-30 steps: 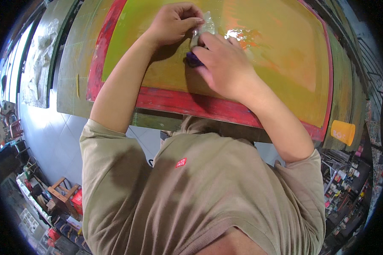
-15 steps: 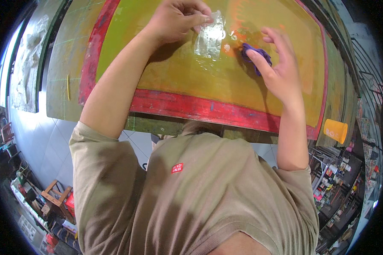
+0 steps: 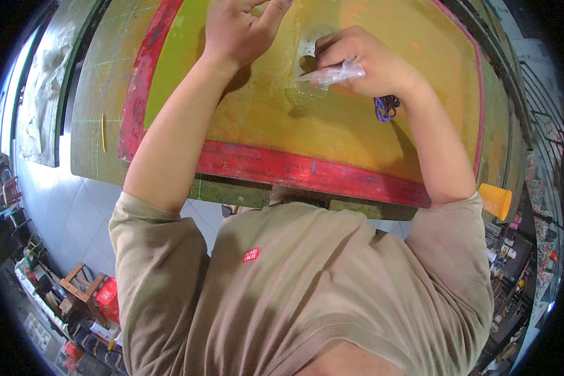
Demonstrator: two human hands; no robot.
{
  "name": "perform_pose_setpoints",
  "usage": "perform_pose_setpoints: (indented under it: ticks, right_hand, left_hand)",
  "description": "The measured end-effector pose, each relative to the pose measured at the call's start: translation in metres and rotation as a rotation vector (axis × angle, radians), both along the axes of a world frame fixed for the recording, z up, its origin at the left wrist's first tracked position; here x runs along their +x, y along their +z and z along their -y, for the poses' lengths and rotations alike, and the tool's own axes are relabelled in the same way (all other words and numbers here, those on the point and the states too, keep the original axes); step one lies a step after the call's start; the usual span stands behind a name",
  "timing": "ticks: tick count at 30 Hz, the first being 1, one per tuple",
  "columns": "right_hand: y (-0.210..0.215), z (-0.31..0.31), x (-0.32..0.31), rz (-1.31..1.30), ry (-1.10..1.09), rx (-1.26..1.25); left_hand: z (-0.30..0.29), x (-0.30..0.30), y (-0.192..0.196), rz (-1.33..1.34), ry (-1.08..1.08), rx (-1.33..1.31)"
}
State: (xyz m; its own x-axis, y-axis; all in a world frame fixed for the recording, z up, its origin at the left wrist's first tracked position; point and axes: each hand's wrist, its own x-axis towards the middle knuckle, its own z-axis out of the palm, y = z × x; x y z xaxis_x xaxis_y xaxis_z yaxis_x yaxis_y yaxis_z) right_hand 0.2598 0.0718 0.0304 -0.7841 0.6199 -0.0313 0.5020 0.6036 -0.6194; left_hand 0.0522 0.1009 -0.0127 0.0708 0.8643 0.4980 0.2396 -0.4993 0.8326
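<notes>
Under the red frame: a greenish worktable (image 3: pixel 88 119), spread across the upper part of the view and showing on both sides of the frame.
Framed panel: a yellow-green sheet (image 3: pixel 257 128) inside a red frame (image 3: pixel 294 167), lying flat on the worktable, with scuffs along the near bar.
Shirt: tan and short-sleeved (image 3: pixel 294 282), worn by the person, with a small red patch on the chest.
Stool: brown and wooden (image 3: pixel 84 288), on the floor to the lower left, a red box (image 3: pixel 108 297) beside it.
Left hand: over the panel (image 3: pixel 241 31), cut off by the top edge; I cannot tell whether its fingers are together or what they hold.
Right hand: over the panel's middle (image 3: pixel 366 66), fingers curled and clamped on clear plastic.
Cup: orange (image 3: pixel 495 201), tilted, off the panel's near right corner.
Clear plastic: crumpled (image 3: pixel 341 73), jutting leftward from the right hand above the yellow-green sheet.
Purple bundle: dark and looped (image 3: pixel 386 108), just below the right wrist; whether held or lying, I cannot tell.
Yellow strip: thin (image 3: pixel 103 133), on the worktable, left of the frame.
</notes>
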Motion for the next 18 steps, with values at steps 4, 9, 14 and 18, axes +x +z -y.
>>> perform_pose_setpoints:
  ticks: [4,9,14,18]
  right_hand:
    - [-0.002,-0.009,-0.002,-0.118,0.108,-0.02]
    - [-0.016,-0.007,0.001,-0.223,0.05,-0.131]
    - [-0.019,-0.009,0.002,-0.272,0.023,-0.217]
    - [-0.021,-0.009,0.004,-0.305,0.003,-0.253]
  left_hand:
    - [-0.006,-0.014,0.007,-0.53,0.128,0.043]
    - [-0.003,-0.006,-0.01,-0.68,0.307,-0.074]
    - [0.001,-0.004,-0.002,-0.775,0.285,-0.092]
    - [0.009,0.001,0.006,-0.79,0.303,-0.118]
